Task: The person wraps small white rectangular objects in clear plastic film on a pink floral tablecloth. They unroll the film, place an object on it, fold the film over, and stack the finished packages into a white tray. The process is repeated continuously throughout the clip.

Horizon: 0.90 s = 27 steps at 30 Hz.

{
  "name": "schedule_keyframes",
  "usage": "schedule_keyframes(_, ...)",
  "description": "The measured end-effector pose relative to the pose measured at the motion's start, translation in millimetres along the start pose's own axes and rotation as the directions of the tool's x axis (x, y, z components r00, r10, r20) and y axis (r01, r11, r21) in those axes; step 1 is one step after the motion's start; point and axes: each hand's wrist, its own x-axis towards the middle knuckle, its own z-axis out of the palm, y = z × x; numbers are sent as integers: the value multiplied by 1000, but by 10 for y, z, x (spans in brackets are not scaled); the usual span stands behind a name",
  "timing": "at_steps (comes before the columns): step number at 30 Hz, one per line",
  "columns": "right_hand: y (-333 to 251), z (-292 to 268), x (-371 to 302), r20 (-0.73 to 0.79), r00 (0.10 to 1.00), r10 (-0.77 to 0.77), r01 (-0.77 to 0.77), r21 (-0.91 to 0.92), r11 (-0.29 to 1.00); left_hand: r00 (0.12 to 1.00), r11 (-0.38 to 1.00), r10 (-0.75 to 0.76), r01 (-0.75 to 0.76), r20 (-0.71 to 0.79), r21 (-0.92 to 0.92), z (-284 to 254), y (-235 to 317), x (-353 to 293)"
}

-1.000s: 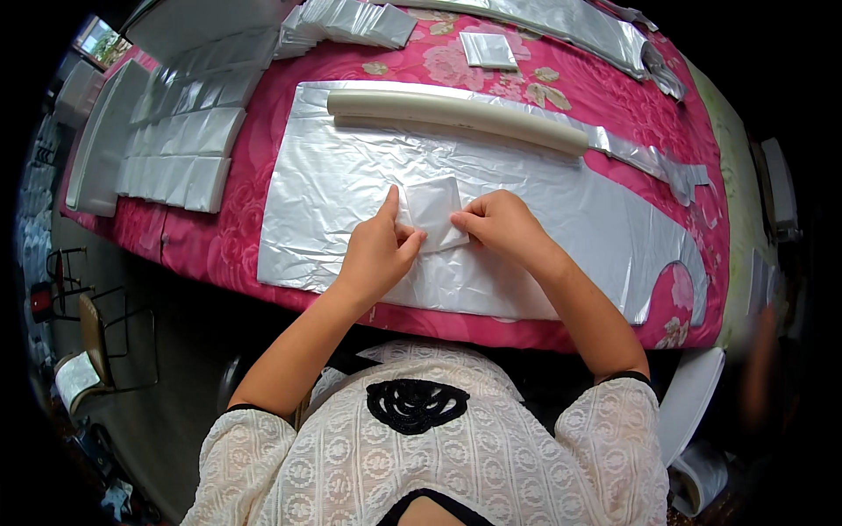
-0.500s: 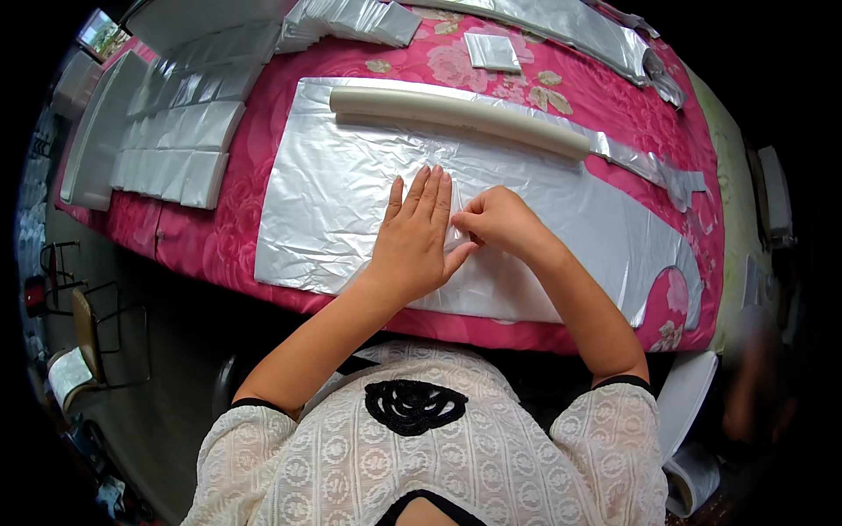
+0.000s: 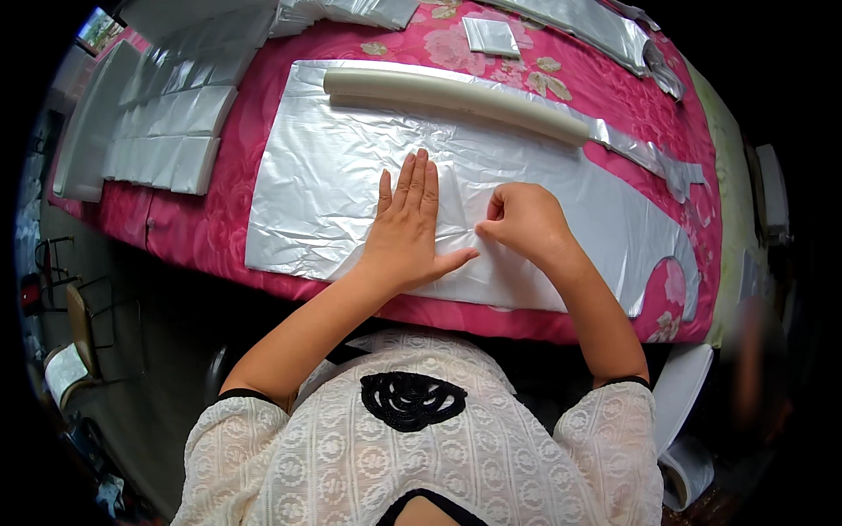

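Silvery plastic bags (image 3: pixel 298 202) lie flat in front of me, with curved cut-outs and handle strips at their right end. Pressed flat on the topmost bag, my left hand (image 3: pixel 403 228) is open, fingers pointing away and thumb out to the right. To its right, my right hand (image 3: pixel 531 219) is closed, its thumb and forefinger pinching the thin film of the plastic bag. A translucent fold stands between both hands. Across the far part of the bags rests a long beige tube (image 3: pixel 456 98), just beyond my fingertips.
A pink floral cloth (image 3: pixel 237 175) covers the table. Folded plastic packets (image 3: pixel 162 162) stand in rows at the left, beside a clear panel (image 3: pixel 92 123). One small folded packet (image 3: pixel 491 37) lies at the back, near more long bags (image 3: pixel 579 24). A chair (image 3: pixel 81 329) stands lower left.
My right hand has moved right, away from my left hand, drawing the film with it. My left hand has shifted slightly left and still lies flat.
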Motion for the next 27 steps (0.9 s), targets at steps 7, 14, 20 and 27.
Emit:
schedule_keyframes(7,-174,414,245,-329,629,-704,634,-307,710,983,745,52,80,176,-662,-506,-119,-874)
schedule_keyframes(14,-779,1121,16,-239,843,-482,488,-37,872,618,-22,-382,738,688,-675,-503,-157,-1466)
schedule_keyframes(20,-1135,1342,-505,-103,739,-666,674,106,731,725,407,-471,684,503,-605,-630,-284,-1424)
schedule_keyframes(27,-619,296,53,-84,551,-830,827,-77,556,918,814,-348,397,190,-425,-1074,-224,-1004)
